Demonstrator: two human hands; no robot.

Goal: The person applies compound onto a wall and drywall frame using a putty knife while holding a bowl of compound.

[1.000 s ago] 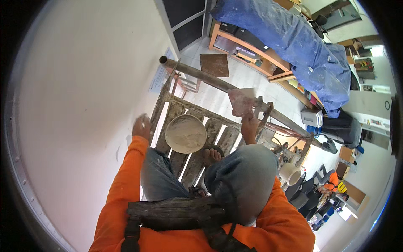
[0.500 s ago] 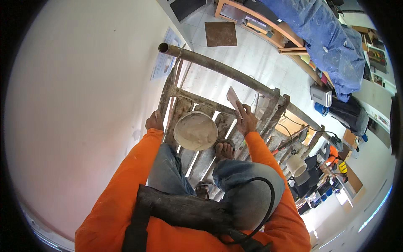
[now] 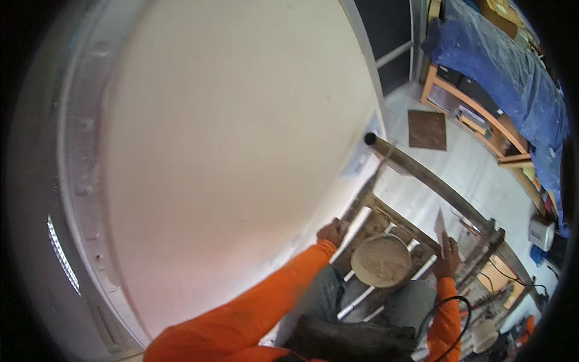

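Observation:
My right hand is closed round a putty knife, its pale blade pointing up and away from me. Beside the wall, my left hand has its fingers curled in. Whatever those fingers hold, if anything, is too small or hidden to make out. Between my two hands stands a round bucket of beige, wet-looking filler. It rests on the worn plank platform, close to my knees.
A rusty metal pipe runs along the platform's far and right side. Beyond it lie a brown mat on the tiled floor and furniture under blue sheeting. A whitish bucket and a dark cable are at right.
My view has swung left and up towards the wall, so the bucket, platform and hands appear farther right and lower. The putty knife stays in my right hand.

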